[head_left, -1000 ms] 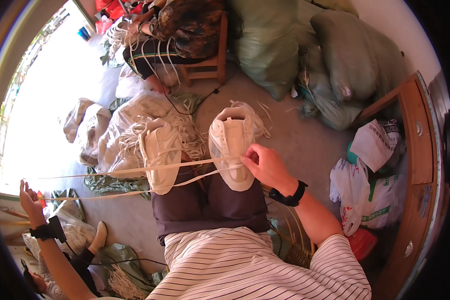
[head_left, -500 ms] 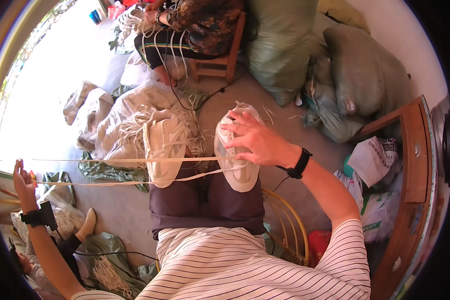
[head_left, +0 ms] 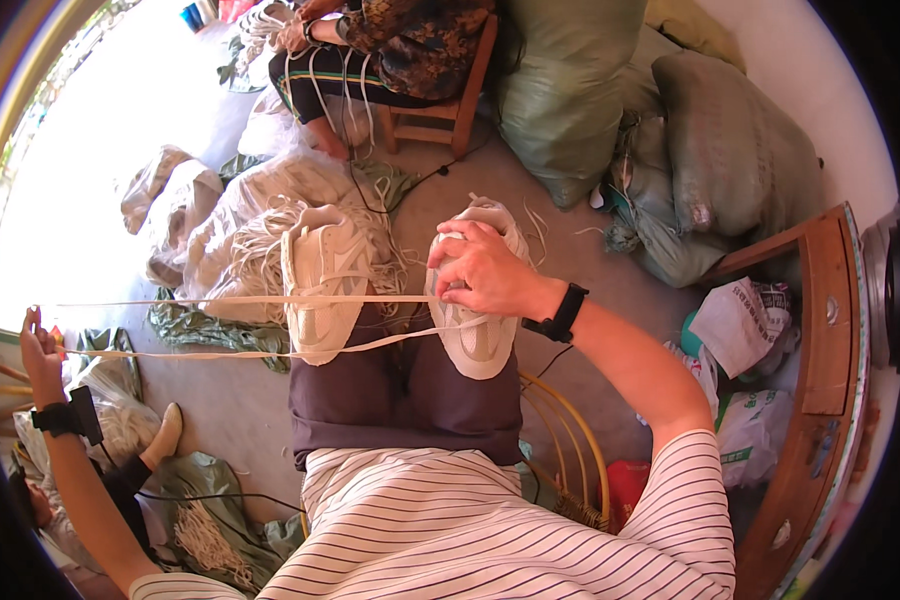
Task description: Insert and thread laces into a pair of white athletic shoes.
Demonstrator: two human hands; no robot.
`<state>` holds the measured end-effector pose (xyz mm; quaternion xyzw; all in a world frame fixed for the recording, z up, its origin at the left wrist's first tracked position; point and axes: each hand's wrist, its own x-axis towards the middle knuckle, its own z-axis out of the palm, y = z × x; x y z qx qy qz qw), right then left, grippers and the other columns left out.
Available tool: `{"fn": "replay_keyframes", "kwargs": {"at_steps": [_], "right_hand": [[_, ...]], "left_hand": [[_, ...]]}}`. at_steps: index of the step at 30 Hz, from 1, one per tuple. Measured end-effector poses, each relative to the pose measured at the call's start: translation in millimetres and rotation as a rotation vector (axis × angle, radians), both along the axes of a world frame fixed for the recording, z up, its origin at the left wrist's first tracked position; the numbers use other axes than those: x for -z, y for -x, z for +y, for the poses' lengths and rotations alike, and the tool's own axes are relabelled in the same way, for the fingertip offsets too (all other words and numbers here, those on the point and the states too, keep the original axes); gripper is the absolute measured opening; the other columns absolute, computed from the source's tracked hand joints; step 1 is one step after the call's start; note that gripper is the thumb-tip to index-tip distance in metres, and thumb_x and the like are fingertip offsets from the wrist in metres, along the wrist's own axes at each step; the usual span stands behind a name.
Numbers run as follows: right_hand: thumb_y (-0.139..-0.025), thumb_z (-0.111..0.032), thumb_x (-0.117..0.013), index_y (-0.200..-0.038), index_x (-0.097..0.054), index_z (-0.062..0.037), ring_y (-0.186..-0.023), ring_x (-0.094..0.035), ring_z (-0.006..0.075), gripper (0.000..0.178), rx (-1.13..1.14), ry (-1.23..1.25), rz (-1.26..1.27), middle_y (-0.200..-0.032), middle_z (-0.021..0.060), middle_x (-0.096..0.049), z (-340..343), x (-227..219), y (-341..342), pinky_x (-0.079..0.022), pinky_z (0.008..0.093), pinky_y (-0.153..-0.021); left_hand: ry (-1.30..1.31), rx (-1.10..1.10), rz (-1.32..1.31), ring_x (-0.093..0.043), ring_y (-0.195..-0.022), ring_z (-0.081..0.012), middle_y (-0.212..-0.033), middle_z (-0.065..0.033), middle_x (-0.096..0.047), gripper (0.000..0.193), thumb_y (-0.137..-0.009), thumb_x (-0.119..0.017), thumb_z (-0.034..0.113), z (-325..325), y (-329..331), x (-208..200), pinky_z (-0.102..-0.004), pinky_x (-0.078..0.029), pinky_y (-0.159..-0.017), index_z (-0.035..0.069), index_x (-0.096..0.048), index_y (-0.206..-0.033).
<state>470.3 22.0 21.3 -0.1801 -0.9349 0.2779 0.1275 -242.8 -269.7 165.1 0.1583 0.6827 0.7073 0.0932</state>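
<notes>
Two cream-white sneakers rest toes toward me on my knees, the left sneaker (head_left: 320, 325) on one and the right sneaker (head_left: 470, 350) on the other. A long flat off-white shoelace (head_left: 210, 353) runs from the right sneaker across the left one, in two stretched strands. Far out at the left, my left hand (head_left: 40, 358) is closed on the shoelace's outer part. Over the laced top of the right sneaker, my right hand (head_left: 485, 270) has its fingers bent and drawn together at the upper strand. Its fingertips partly cover where the strand meets the sneaker.
A bundle of loose laces (head_left: 270, 250) and plastic-wrapped bags (head_left: 235, 215) lie beyond the left sneaker. Another person (head_left: 400, 60) sits ahead, handling laces. Large green sacks (head_left: 570, 100) stand at the far right, a wooden drawer cabinet (head_left: 830, 330) at the right. A cable (head_left: 370, 205) crosses the floor.
My right hand's fingers, spread over the right sneaker before, have curled in toward the shoelace. My left hand has shifted slightly up and outward, the strands still stretched. The whole view has moved a little.
</notes>
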Motion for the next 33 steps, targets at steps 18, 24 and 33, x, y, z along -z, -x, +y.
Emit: {"fn": "replay_keyframes", "kwargs": {"at_steps": [18, 24, 33], "right_hand": [[-0.073, -0.023, -0.075, -0.076, -0.077, -0.0195, -0.135, -0.033, 0.0343, 0.005, 0.061, 0.051, -0.026, -0.116, -0.0033, -0.062, -2, 8, 7, -0.022, 0.0505, -0.11], [-0.071, -0.024, -0.076, -0.077, -0.077, -0.0178, -0.139, -0.026, 0.0355, 0.008, -0.064, 0.13, -0.094, -0.122, 0.0004, -0.059, 10, -3, 1, -0.018, 0.0528, -0.112], [-0.071, -0.023, -0.076, -0.077, -0.077, -0.0164, -0.137, -0.029, 0.0349, 0.009, 0.014, 0.089, -0.089, -0.119, -0.0003, -0.06, 5, 5, 6, -0.02, 0.0512, -0.111]], "left_hand": [[0.077, -0.06, 0.17, -0.024, -0.054, -0.0022, -0.071, 0.0081, -0.039, 0.03, -0.098, -0.055, 0.027, -53, 84, 44, -0.0174, -0.021, -0.044, 0.002, -0.061, -0.114], [0.115, 0.103, -0.075, -0.026, -0.049, -0.0022, -0.065, 0.0074, -0.036, 0.017, -0.096, -0.058, 0.023, -63, 103, 40, -0.0197, -0.017, -0.041, 0.006, -0.06, -0.101], [0.095, 0.03, -0.137, -0.024, -0.043, -0.0028, -0.057, 0.0084, -0.031, 0.014, -0.093, -0.064, 0.02, -62, 86, 48, -0.0211, -0.014, -0.037, 0.012, -0.055, -0.086]]}}
